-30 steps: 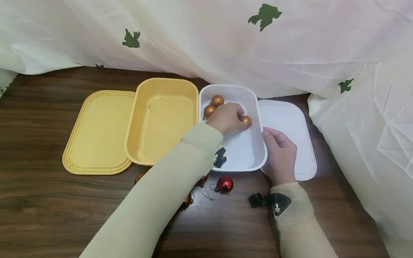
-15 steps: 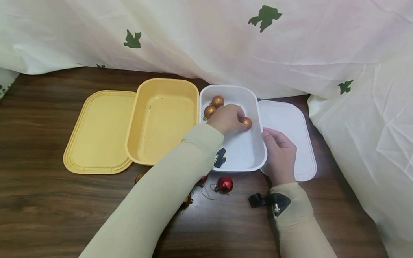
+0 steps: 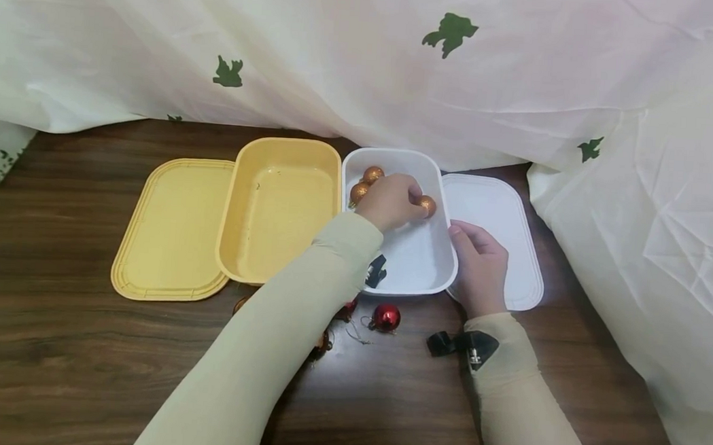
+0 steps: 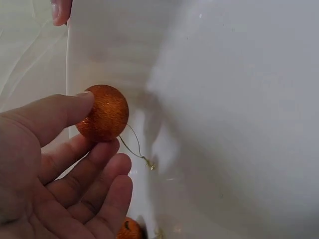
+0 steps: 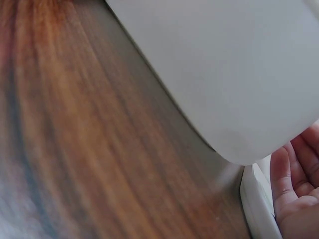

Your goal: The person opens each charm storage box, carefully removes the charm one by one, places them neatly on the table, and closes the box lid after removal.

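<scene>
My left hand (image 3: 391, 203) reaches into the white box (image 3: 414, 274) and pinches an orange glittery Christmas bauble (image 4: 104, 113) between thumb and fingers. A thin gold hanging loop trails from the bauble, which is near the box's right wall. Two more orange baubles (image 3: 373, 175) lie at the back left of the box, and part of an orange bauble (image 4: 129, 229) shows below my fingers in the left wrist view. My right hand (image 3: 479, 264) grips the box's right rim with thumb and curled fingers, above the white lid (image 3: 517, 246).
Left of the white box stands a yellow box (image 3: 282, 231), beside a yellow lid (image 3: 175, 232). A shiny red bauble (image 3: 386, 317) and several others, partly hidden by the left sleeve, lie on the wooden table (image 3: 66, 354). A pale curtain (image 3: 342, 58) hangs behind.
The view shifts slightly. Both hands stay nearly in place, my left with the orange bauble and my right at the white box's rim.
</scene>
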`<state>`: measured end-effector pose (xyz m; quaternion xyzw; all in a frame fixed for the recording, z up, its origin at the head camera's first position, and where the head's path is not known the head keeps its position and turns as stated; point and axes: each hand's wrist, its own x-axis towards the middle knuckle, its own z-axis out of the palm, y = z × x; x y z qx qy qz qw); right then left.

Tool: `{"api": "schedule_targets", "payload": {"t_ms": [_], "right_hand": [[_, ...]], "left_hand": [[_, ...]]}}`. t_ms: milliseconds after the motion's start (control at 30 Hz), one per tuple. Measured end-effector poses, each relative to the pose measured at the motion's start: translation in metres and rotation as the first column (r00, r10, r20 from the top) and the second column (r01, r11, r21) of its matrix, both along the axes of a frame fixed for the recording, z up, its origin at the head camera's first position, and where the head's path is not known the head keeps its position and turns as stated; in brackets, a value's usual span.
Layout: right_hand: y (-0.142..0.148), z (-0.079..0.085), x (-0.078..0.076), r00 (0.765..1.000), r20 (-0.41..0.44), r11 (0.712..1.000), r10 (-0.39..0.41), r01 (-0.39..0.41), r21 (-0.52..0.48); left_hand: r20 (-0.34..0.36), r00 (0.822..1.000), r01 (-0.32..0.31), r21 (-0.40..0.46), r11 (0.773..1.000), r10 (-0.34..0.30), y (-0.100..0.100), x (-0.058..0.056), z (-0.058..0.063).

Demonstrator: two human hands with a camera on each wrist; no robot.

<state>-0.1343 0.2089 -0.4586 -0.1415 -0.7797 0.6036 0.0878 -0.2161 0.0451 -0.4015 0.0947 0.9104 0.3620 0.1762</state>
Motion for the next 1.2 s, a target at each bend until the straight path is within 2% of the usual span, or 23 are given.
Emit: {"api": "schedule_targets", "payload": {"t_ms": [167, 367, 633, 833, 1033, 1200], "right_hand": [[0.000, 0.000, 0.000, 1.000, -0.009, 1.000, 0.009, -0.009, -0.002], [-0.001, 0.000, 0.000, 1.000, -0.014, 1.000, 0.019, -0.019, -0.019], [-0.001, 0.001, 0.000, 1.000, -0.001, 0.998, 0.007, -0.007, -0.068], [0.000, 0.003, 0.001, 1.000, 0.016, 0.996, -0.005, 0.007, -0.090], [0.001, 0.003, 0.002, 1.000, 0.014, 0.994, -0.001, 0.002, -0.111], [-0.001, 0.003, 0.000, 1.000, 0.018, 0.990, -0.007, 0.010, -0.141]], "left_hand": [[-0.021, 1.000, -0.011, -0.044, 0.999, 0.010, -0.001, 0.002, 0.006], [-0.026, 0.999, 0.018, -0.018, 1.000, -0.019, -0.006, 0.009, 0.015], [-0.074, 0.993, 0.088, 0.000, 0.996, -0.088, -0.012, 0.024, 0.039], [-0.141, 0.983, 0.115, -0.003, 0.993, -0.114, -0.013, 0.036, 0.055], [-0.196, 0.968, 0.175, 0.065, 0.982, -0.159, -0.018, 0.050, 0.064], [-0.224, 0.960, 0.198, 0.123, 0.973, -0.167, -0.024, 0.064, 0.069]]}}
